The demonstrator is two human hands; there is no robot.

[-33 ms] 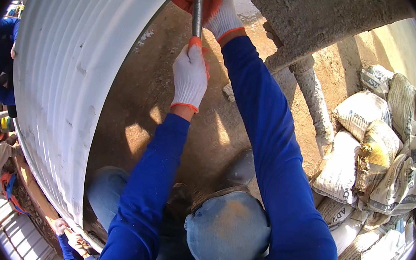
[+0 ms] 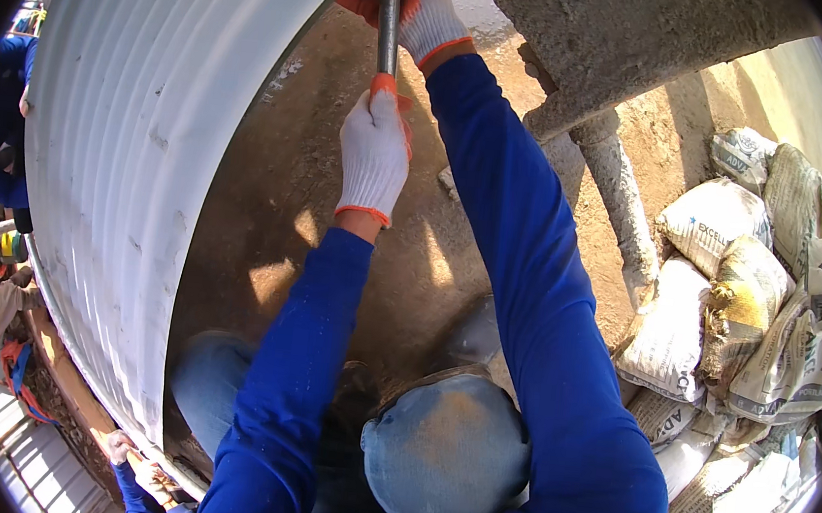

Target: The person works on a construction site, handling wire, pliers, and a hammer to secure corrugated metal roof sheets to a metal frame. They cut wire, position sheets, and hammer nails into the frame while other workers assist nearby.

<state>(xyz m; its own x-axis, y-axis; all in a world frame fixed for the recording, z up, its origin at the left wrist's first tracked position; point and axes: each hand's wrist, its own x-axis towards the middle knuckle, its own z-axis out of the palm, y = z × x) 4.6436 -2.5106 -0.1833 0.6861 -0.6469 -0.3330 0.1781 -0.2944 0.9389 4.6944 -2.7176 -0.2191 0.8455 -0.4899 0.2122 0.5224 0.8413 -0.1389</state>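
White-gloved left hand (image 2: 373, 159) and right hand (image 2: 424, 15) each grip, clenched, perhaps a metal rod (image 2: 388, 32).

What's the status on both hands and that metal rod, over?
Left hand gripping the metal rod low. Right hand gripping it higher, at the top edge of view. Corrugated metal sheet close on the left, concrete beam close on the right.

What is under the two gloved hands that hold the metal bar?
Under the left hand and right hand on the metal bar lies brown dirt ground. Lower down, a person's blue hard hat covers what is beneath it.
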